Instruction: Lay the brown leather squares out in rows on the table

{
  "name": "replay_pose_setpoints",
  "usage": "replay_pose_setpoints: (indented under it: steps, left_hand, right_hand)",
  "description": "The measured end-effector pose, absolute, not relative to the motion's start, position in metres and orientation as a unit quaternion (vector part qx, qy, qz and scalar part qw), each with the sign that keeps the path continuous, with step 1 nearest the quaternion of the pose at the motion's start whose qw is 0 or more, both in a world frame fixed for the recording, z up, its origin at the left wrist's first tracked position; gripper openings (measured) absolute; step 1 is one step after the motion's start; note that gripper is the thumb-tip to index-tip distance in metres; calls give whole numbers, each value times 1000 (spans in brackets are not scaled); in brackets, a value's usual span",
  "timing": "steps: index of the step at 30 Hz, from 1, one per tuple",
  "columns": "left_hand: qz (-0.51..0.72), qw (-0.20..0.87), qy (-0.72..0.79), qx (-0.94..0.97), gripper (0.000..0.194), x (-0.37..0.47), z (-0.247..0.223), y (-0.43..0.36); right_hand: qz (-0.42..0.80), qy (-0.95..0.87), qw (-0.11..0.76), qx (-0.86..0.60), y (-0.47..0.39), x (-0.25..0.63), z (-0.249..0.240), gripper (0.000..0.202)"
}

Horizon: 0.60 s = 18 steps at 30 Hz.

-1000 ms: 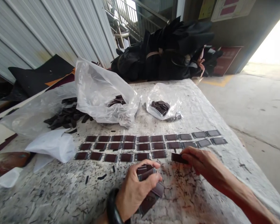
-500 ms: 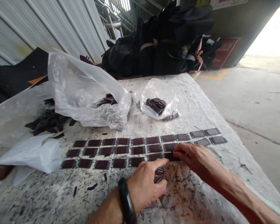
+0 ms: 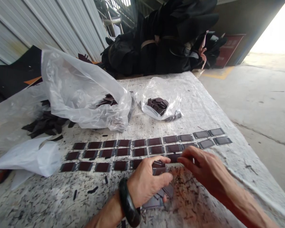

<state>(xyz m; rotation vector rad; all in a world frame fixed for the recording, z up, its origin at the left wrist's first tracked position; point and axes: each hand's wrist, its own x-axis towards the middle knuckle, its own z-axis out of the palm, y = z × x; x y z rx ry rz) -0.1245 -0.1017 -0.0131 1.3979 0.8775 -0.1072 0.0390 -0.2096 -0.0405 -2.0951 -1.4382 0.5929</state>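
One camera sits on the person's head. It looks forward and down over the table (image 3: 204, 107). The left hand (image 3: 148, 180) and the right hand (image 3: 204, 164) are close, low in the view. The black pile (image 3: 166, 52) is farther off, near the top.

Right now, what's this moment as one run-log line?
left hand: holding patch bunch; right hand: at front row's rightmost visible patch; table: three rows of patches
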Motion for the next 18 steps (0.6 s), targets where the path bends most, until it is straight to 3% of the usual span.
replay_pose_setpoints:
  steps: [4,8,12,16,18]
  left_hand:
    - [10,743,376,553,39,-125,-10,-103]
    - [40,747,376,547,37,-123,-11,-109]
    - [9,774,363,518,42,-124,-18,-115]
    - [-17,791,342,507,44,-128,-23,-115]
    - [-21,777,356,519,39,-128,-21,-114]
  right_hand:
    - [390,-454,352,-719,-226,17,-27,28]
    - [472,-396,388,-685,-229,2,-26,16]
    - [550,-317,481,-605,-229,0,-37,22]
    - [531,-323,473,-625,-237,11,-47,25]
    - [439,-369,447,-686,-244,22,-51,20]
